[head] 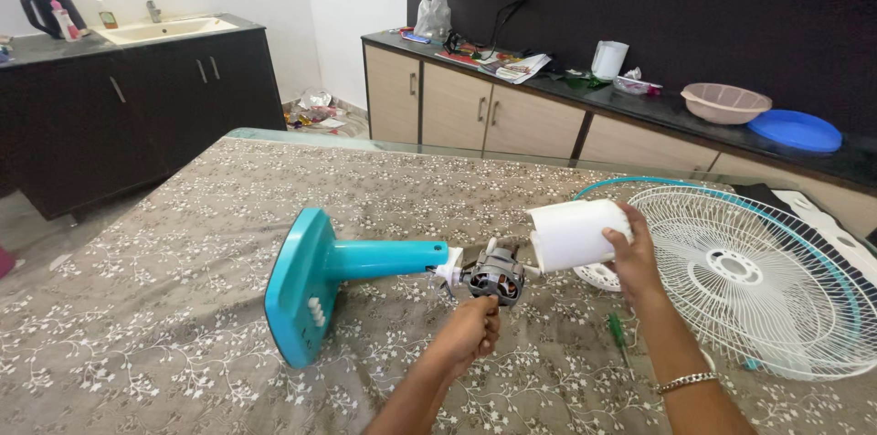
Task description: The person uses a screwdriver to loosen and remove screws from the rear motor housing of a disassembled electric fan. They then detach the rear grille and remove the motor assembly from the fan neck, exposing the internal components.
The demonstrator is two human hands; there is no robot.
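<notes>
A teal fan stand (315, 281) lies on its side on the patterned tablecloth, base to the left, neck pointing right. At the neck's end sits the bare grey motor (496, 272). My left hand (469, 333) is closed under the motor, its fingers pinched at the motor's lower edge. My right hand (630, 248) holds a white cylindrical motor cover (571, 234) just right of the motor, a small gap between them.
A white wire fan guard (763, 280) with a teal rim lies flat to the right. A green-handled screwdriver (618, 333) rests on the cloth by my right wrist. Counters along the walls carry a pink bowl (726, 102), a blue lid, a jug and a kettle.
</notes>
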